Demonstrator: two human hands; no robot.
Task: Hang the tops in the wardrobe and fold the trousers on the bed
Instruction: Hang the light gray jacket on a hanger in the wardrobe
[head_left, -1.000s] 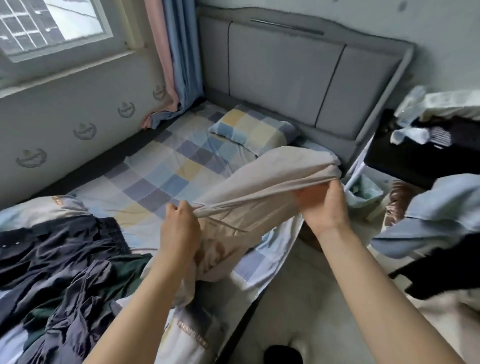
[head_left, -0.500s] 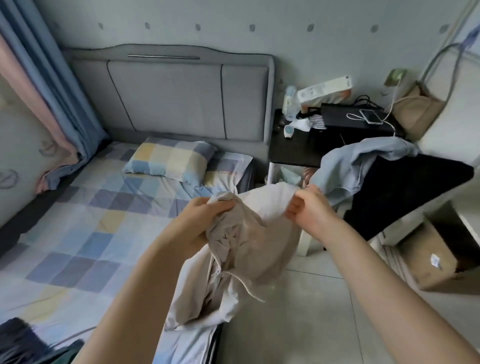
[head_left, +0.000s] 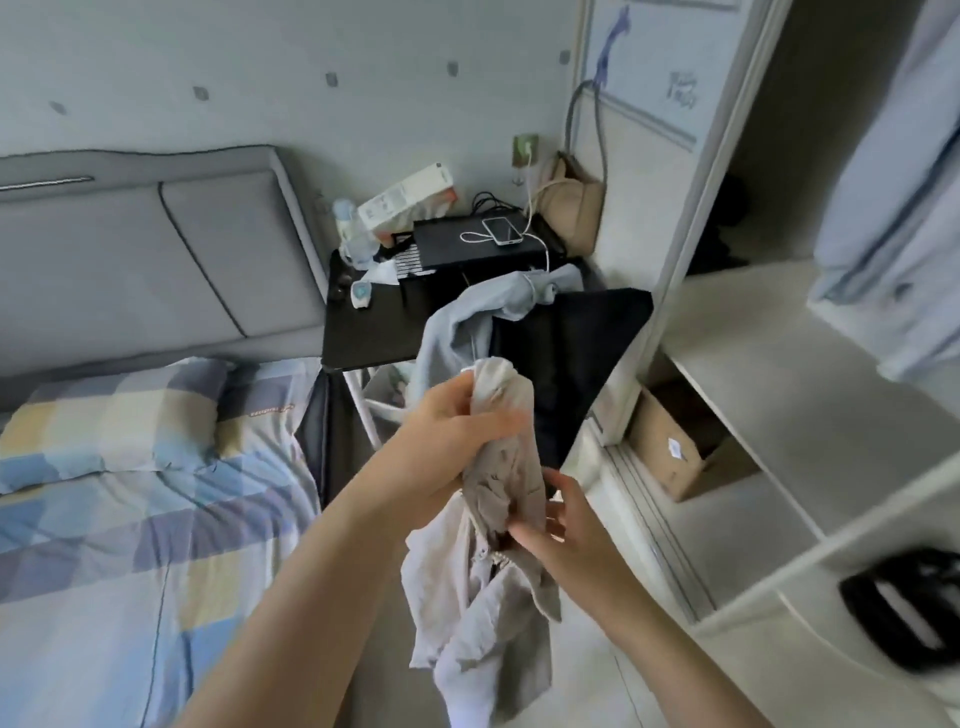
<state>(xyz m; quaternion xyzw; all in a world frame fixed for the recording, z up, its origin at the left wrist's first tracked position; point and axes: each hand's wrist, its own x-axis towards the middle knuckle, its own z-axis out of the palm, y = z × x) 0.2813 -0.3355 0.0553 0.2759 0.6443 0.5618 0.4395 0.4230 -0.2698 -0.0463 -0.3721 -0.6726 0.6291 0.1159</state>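
Note:
A beige zip-up top (head_left: 488, 587) hangs bunched in the air over the floor beside the bed (head_left: 130, 519). My left hand (head_left: 457, 421) grips its upper end. My right hand (head_left: 550, 525) pinches the fabric lower down, near the zip. The open white wardrobe (head_left: 779, 395) stands to the right, with a pale blue garment (head_left: 893, 197) hanging inside at the upper right. A light blue top (head_left: 467, 322) and a black garment (head_left: 576, 358) hang draped in front of the black bedside table (head_left: 363, 327).
The table carries a phone (head_left: 501, 230) on a cable, a black box, a bottle and a white carton. A cardboard box (head_left: 670, 452) sits in the wardrobe's bottom. A black object (head_left: 904, 608) lies on a lower shelf. Checked pillow (head_left: 109, 415) lies at the bed's head.
The view has swung right from the bed to the wardrobe. The beige top has left the bed and hangs bunched. My right hand has dropped from the top edge to a lower part.

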